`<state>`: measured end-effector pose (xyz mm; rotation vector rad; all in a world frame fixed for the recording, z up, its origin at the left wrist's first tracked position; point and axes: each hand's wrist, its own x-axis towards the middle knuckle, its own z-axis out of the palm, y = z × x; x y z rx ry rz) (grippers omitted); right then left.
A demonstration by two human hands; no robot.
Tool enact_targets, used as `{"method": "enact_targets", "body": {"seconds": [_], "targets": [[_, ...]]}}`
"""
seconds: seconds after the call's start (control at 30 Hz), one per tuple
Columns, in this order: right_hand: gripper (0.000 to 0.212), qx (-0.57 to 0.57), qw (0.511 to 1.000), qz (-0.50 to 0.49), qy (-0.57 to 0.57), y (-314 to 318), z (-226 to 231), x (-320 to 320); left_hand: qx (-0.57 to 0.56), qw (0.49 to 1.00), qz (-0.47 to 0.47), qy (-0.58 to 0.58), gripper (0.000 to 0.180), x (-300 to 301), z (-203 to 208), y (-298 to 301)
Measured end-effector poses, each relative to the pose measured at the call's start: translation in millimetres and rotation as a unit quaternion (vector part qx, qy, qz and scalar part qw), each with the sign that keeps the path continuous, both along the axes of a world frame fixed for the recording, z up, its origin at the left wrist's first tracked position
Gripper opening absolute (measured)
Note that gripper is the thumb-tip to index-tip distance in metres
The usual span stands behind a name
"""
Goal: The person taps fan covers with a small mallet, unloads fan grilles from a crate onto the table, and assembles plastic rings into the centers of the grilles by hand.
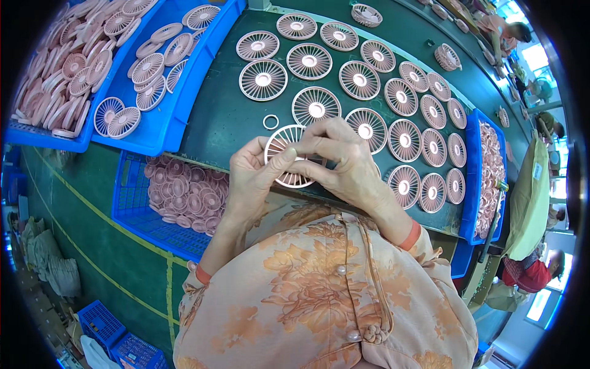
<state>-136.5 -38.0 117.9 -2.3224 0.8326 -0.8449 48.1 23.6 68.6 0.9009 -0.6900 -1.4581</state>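
Note:
A pale pink round fan grille (284, 136) with thin spokes is held up at the table's near edge. My left hand (253, 178) is closed on its left rim, the thumb across its face. My right hand (347, 161) bends over the grille's middle and right side with its fingers pinched together; whatever they hold at the centre is hidden. A small pale ring (270, 122) lies on the table just beyond the grille. Several like grilles (316, 109) lie flat in rows on the dark green table, with shiny round centres.
At the left, blue crates (161, 126) hold loose grilles. Another blue crate (132, 212) of grilles stands below the table edge. A blue box (472, 178) of small pink pieces stands at the right. Small baskets (447, 57) sit on the far belt; other people work beyond.

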Motion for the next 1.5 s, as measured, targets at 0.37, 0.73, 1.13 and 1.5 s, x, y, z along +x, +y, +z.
{"method": "enact_targets", "body": {"seconds": [0.37,0.73,1.13,1.5], "targets": [[0.033,0.568,0.780,0.013,-0.262,9,-14,6,-0.076,0.995,0.008,-0.061,0.025,2,14,9],[0.017,0.550,0.806,0.067,-0.209,-5,-5,19,-0.086,0.991,0.013,-0.100,0.031,18,13,17],[0.037,0.406,0.905,0.011,-0.129,-8,-7,27,-0.055,0.996,0.045,-0.059,0.025,13,8,10],[0.022,-0.075,0.997,-0.015,-0.031,3,-5,27,-0.006,0.996,0.083,-0.011,0.024,1,12,7]]}}
